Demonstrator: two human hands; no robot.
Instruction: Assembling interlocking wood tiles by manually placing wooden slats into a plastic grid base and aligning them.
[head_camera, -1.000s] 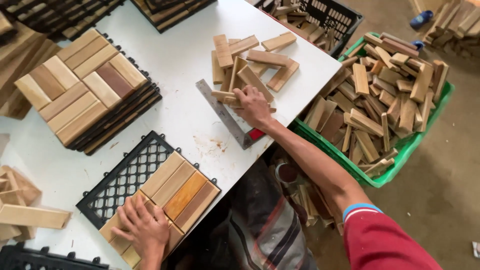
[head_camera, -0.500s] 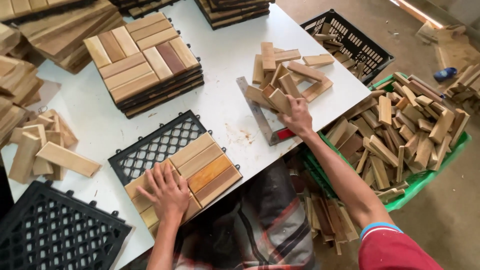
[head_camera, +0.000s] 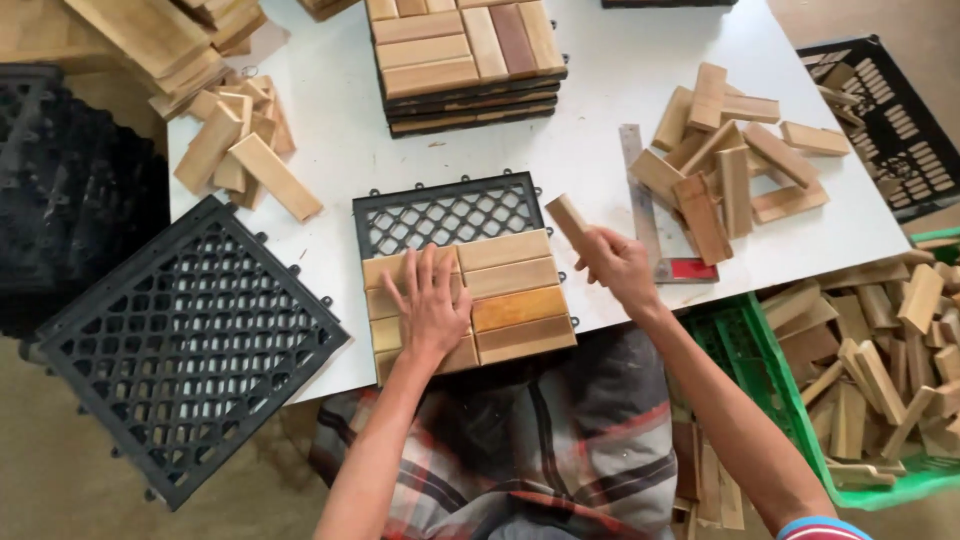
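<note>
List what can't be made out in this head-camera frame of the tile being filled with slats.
- Slats under the left hand: the palm covers them, so their seating on the black grid base is hidden.
- Lower end of the wooden slat in the right hand: wrapped by the fingers.
- Green crate: cut off by the right edge.
- Steel square: partly under the loose slat pile.

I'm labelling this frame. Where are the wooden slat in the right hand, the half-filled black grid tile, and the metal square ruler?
wooden slat (head_camera: 566, 217), head view, free upper end.
black grid tile (head_camera: 445, 215), head view, bare mesh.
metal square ruler (head_camera: 634, 165), head view, long blade.
</note>
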